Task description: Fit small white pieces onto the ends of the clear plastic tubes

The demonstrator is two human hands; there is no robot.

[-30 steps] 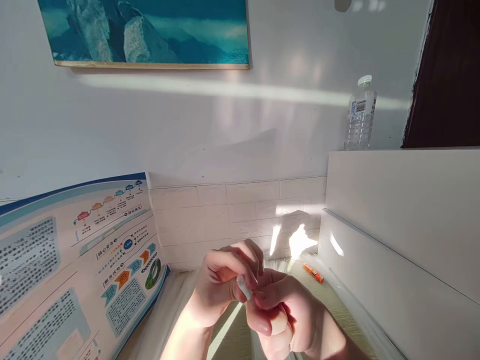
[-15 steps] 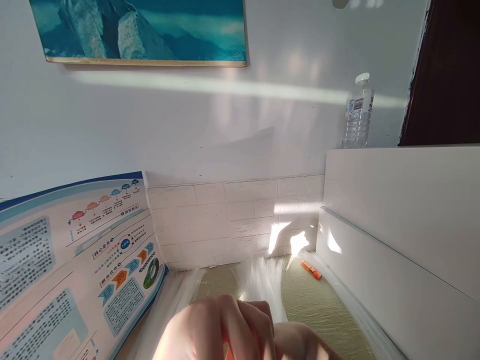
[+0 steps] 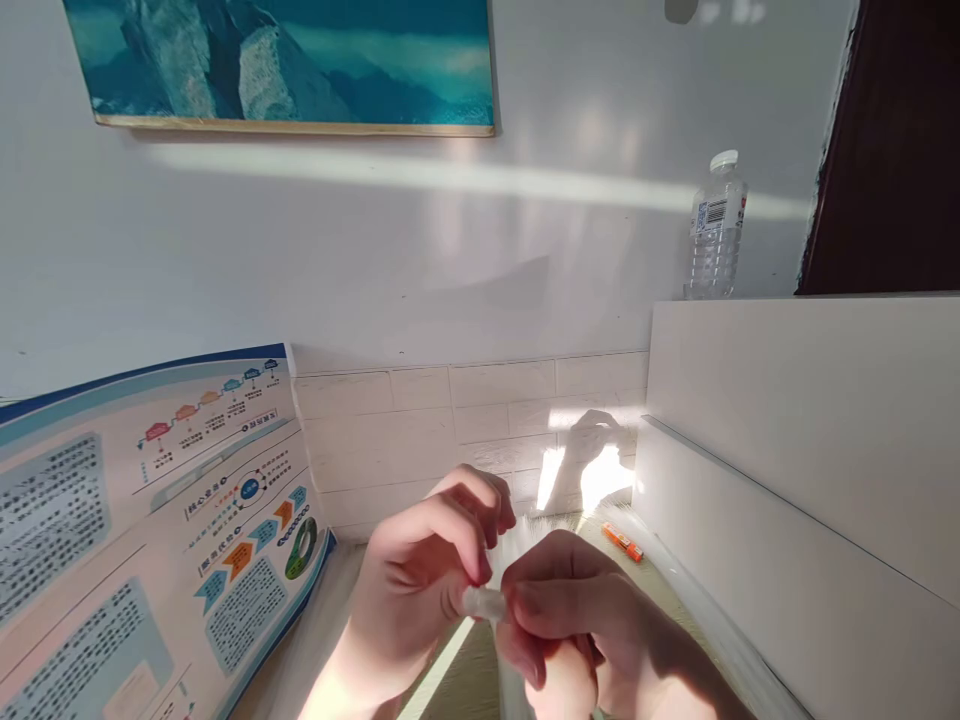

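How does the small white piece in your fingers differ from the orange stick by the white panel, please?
The white piece is pale and stubby; the orange stick is bright orange and slimmer. The white piece is pinched above the table between the left hand and the right hand; the orange stick lies untouched on the table. Both are small.

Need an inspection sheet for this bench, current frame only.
Surface: tabletop, sunlit, mostly hidden by the hands.
Job's things: small white piece, pinched between the fingertips of both hands.
Clutter: orange stick lying near the white panel; printed chart leaning at left.
Hands: left hand and right hand, both shut on the small white piece.
Cables: nothing seen.
Surroundings: brick-pattern wall; framed picture above; water bottle standing on the panel's top.
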